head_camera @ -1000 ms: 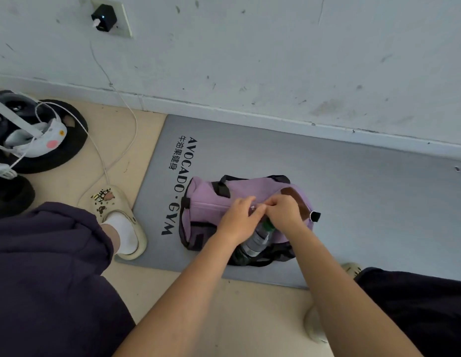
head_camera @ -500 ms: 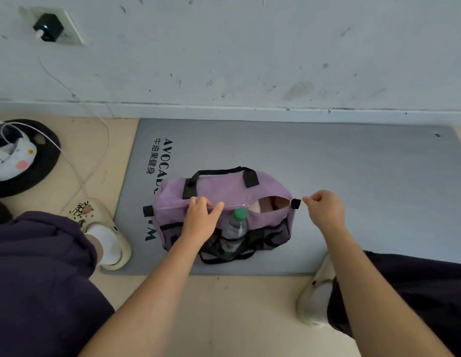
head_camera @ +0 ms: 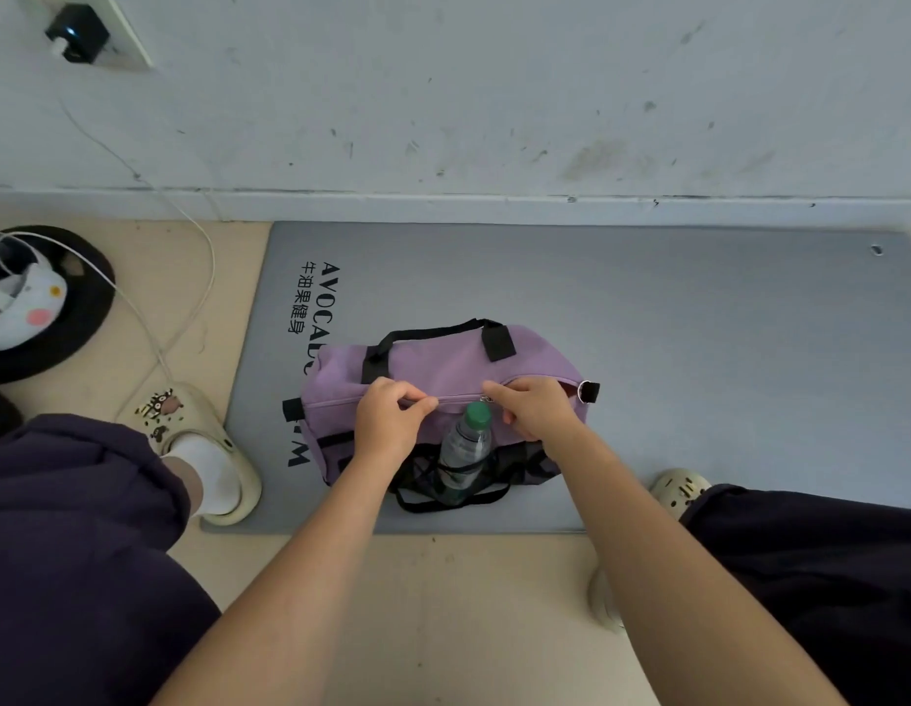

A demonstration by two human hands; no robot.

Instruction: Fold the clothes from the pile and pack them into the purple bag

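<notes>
Zipping bag (head_camera: pixel 433 369) | left hand (head_camera: pixel 387 425) pinches seam | right hand (head_camera: pixel 532 407) pinches pull beside bottle (head_camera: pixel 466 445) cap | tip: hold seam taut, draw straight toward left fingers

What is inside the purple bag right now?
The purple bag shows nothing of its main compartment: both hands cover the zip line. A green-capped bottle stands in its outer mesh pocket. Whether folded clothes are packed cannot be seen.

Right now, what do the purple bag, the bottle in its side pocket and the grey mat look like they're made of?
Purple bag: soft matte woven fabric, creasing under the hands, with black webbing straps.
Bottle: clear glossy plastic, see-through, green cap.
Grey mat: smooth matte sheet, probably foam or rubber; printed lettering.
</notes>
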